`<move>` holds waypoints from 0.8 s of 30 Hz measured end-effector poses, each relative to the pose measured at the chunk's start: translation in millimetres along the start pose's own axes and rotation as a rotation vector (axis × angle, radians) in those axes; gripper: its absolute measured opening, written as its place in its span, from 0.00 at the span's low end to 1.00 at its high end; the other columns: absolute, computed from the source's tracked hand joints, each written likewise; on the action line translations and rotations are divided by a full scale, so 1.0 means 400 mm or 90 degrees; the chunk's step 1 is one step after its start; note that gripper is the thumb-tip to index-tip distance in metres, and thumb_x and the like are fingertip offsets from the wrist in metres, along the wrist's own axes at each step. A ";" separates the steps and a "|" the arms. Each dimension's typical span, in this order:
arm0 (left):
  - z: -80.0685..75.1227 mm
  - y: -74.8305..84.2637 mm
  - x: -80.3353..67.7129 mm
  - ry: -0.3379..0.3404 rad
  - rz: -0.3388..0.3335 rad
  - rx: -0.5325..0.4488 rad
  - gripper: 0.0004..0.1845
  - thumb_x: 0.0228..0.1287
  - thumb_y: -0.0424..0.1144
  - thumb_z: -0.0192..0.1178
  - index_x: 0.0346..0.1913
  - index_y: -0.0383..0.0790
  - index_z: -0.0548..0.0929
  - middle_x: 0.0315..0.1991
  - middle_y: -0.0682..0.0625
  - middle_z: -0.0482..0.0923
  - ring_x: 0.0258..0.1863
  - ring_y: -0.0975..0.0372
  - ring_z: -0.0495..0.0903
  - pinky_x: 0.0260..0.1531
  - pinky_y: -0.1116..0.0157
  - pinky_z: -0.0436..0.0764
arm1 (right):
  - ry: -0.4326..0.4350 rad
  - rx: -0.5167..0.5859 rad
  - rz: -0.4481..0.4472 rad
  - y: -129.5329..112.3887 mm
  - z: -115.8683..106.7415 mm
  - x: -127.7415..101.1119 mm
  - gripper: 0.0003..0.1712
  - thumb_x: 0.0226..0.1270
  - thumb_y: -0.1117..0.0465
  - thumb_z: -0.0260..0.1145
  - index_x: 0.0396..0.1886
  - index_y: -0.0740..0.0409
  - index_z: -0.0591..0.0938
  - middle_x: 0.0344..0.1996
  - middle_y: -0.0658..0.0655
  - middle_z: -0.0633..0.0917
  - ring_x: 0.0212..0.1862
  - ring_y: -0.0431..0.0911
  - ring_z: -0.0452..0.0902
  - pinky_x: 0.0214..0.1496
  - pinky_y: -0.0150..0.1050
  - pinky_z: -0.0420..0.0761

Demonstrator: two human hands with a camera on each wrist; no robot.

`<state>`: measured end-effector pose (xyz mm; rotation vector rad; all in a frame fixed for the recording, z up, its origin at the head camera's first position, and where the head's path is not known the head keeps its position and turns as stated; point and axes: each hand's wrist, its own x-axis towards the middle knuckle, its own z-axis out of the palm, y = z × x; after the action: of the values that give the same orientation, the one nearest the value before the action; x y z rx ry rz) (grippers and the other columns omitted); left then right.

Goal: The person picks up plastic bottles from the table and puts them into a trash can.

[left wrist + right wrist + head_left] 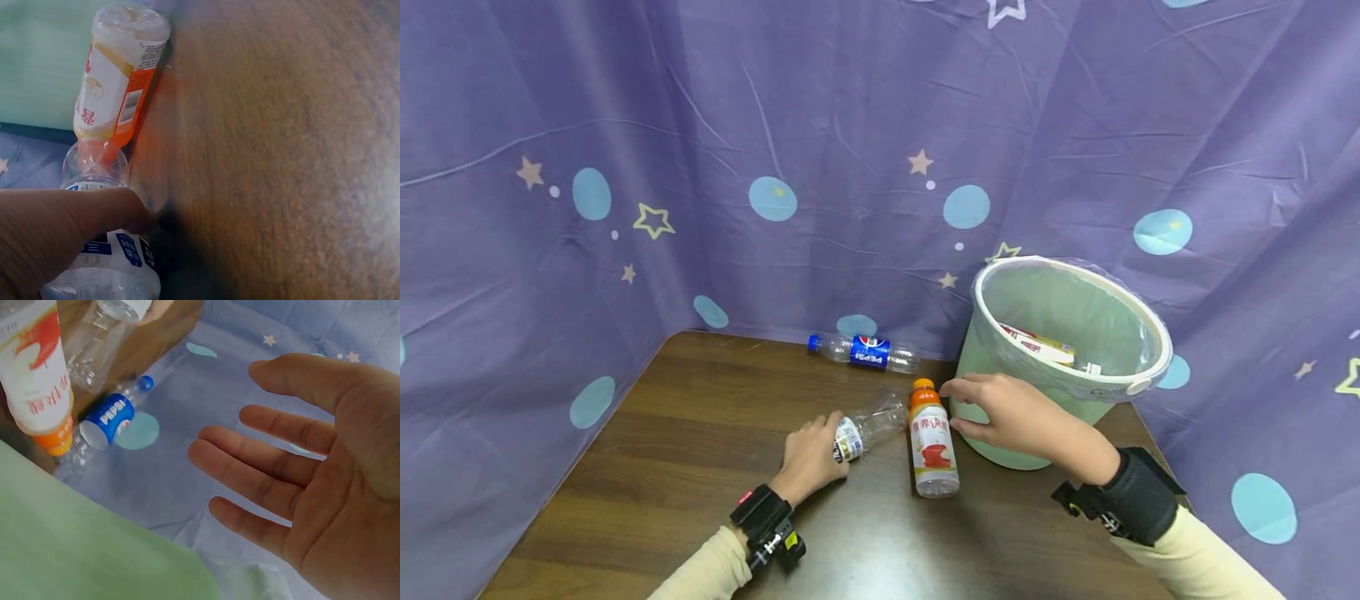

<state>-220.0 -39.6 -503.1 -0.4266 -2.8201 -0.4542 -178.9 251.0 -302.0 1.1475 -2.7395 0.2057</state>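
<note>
My left hand [811, 457] grips a clear plastic bottle [880, 419] by its white and blue label; the bottle lies on its side, one end close to the orange-capped bottle. That orange-capped bottle [934, 446], with a white label and a red picture, lies on the table just left of my right hand [1011, 414]. In the right wrist view, the right hand [300, 462] has its fingers spread and holds nothing. A Pepsi bottle [870, 352] with a blue cap lies farther back. In the left wrist view, the thumb [119, 209] crosses the label of the gripped bottle [103, 284].
A pale green bin [1000, 367] with a white rim and clear liner stands at the right, beside the orange-capped bottle. Some packaging [1037, 343] lies inside it. The wooden table [700, 433] meets a purple curtain [850, 167] at the back and sides.
</note>
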 end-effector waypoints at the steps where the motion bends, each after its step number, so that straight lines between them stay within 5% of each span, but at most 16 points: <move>1: 0.000 -0.001 0.000 0.003 0.001 -0.001 0.42 0.31 0.44 0.80 0.58 0.42 0.78 0.36 0.46 0.82 0.31 0.55 0.81 0.22 0.58 0.76 | -0.003 0.007 0.003 -0.001 0.006 -0.001 0.18 0.63 0.59 0.73 0.53 0.56 0.84 0.41 0.50 0.88 0.39 0.41 0.85 0.40 0.39 0.84; 11: -0.036 -0.017 0.003 0.061 0.025 -0.011 0.40 0.30 0.41 0.81 0.56 0.43 0.80 0.35 0.46 0.81 0.31 0.56 0.81 0.22 0.59 0.78 | -0.017 0.044 0.024 0.002 0.037 -0.013 0.17 0.65 0.58 0.72 0.53 0.55 0.84 0.41 0.49 0.89 0.42 0.44 0.86 0.42 0.41 0.85; 24: -0.171 0.002 0.026 0.109 0.106 -0.001 0.45 0.31 0.39 0.84 0.62 0.43 0.78 0.42 0.46 0.82 0.37 0.56 0.81 0.29 0.58 0.82 | 0.002 0.047 0.044 0.005 0.016 0.010 0.17 0.66 0.59 0.71 0.53 0.56 0.83 0.39 0.50 0.88 0.43 0.45 0.85 0.45 0.45 0.85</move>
<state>-215.9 -59.3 -437.0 -0.5871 -2.5942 -0.4366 -183.8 248.5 -307.5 1.0700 -2.7918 0.3192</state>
